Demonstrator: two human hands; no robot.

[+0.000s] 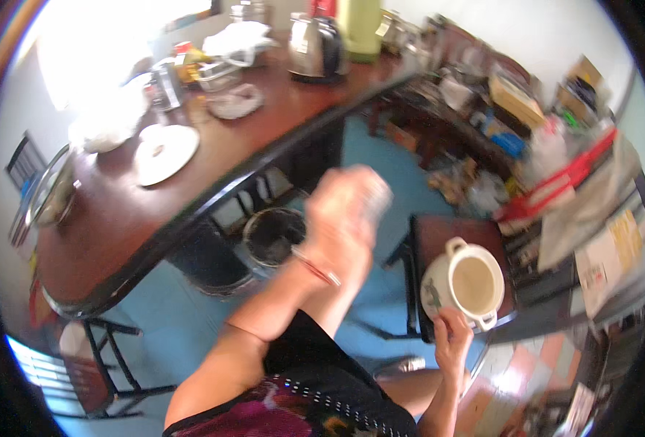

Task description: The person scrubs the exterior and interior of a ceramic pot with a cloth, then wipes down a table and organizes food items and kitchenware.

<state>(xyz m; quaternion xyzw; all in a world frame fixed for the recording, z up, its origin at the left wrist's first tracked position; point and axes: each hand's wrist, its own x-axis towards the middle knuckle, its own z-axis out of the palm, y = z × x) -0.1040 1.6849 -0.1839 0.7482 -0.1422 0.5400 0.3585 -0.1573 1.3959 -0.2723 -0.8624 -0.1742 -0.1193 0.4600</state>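
My left hand (348, 204) is raised in the middle, over the blue floor and blurred by motion. Its fingers look closed around something pale and greyish (375, 200) that I cannot make out. A cream two-handled ceramic pot (439, 288) stands on a dark stool (439, 237) to the right, without a lid; its inside looks pale. Against the near side of this pot, by the rim, my right hand (454, 339) has its fingers bent and touching it. Between the left hand and the table stands a dark round bin (275, 237).
A brown table (228, 153) with a black edge fills the left. On it are a white lid (166, 153), a steel kettle (315, 47) and a green container (360, 29). A cluttered wooden bench (439, 105) lines the back right. A chair (93, 364) stands lower left.
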